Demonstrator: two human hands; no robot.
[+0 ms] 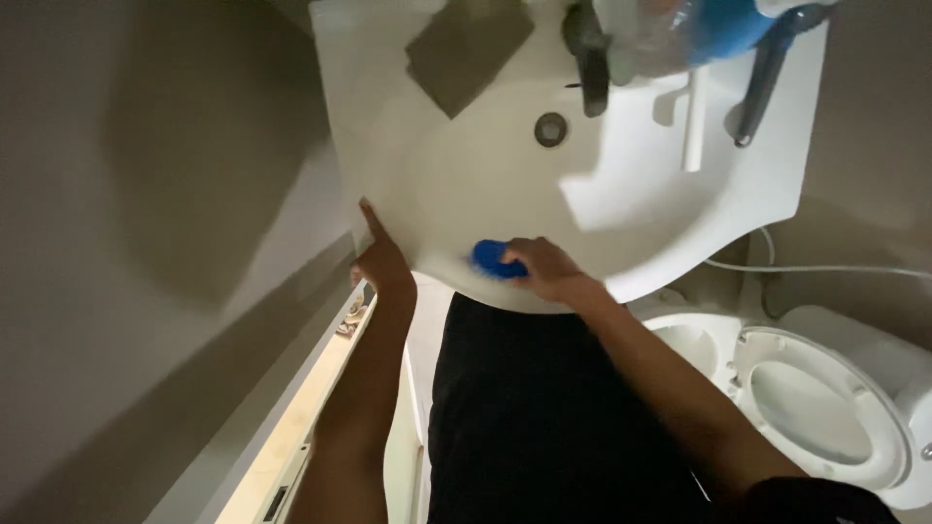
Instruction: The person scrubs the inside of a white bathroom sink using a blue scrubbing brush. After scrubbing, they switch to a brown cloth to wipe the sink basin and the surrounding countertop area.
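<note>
head view. white sink [641, 209]: bowl with a metal drain [550, 129] near its far side. blue brush [496, 260]: inside the bowl, against the near wall just under the front rim. right hand [546, 269]: fingers clenched on the brush, pressing it to the bowl wall. left hand [382, 260]: fingers released, forefinger stretched out, resting on the sink's front-left rim, holding nothing. dark tap [590, 60]: at the far edge, above the drain. grey cloth [468, 49]: lying on the far-left rim. blue container [730, 24]: at the far-right rim, partly cut off. toilet [825, 403]: seat raised, to the right of the sink, lower down.
</note>
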